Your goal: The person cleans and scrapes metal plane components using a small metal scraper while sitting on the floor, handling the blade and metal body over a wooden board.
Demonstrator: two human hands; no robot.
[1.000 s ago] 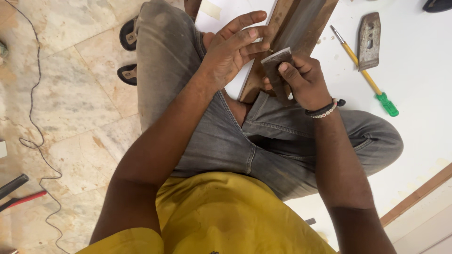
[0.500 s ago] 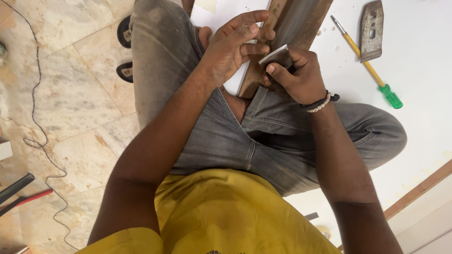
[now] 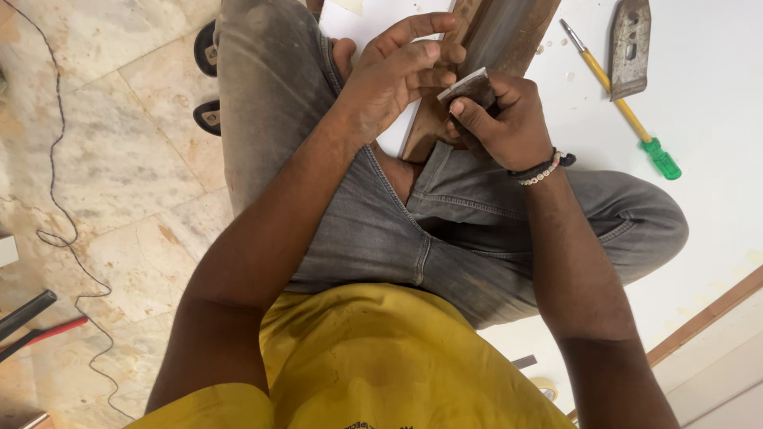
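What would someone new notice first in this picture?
At top centre, the right hand pinches a small flat grey block against a long dark wooden plank, with the left hand steadying beside it. To the right, on the white board, lie a yellow-shafted screwdriver with green handle and a flat metal plane blade.

A screwdriver with a yellow shaft and green handle [image 3: 624, 119] is lying on the white board [image 3: 715, 206], just beside a flat grey metal blade with a slot [image 3: 630, 46]. On the beige marble floor [image 3: 103, 159] a thin black cable [image 3: 63, 199] is snaking along, while two black sandals [image 3: 208, 79] are sitting near the grey-jeaned leg. At the lower left edge, black and red tool handles [image 3: 32, 326] are poking into view.
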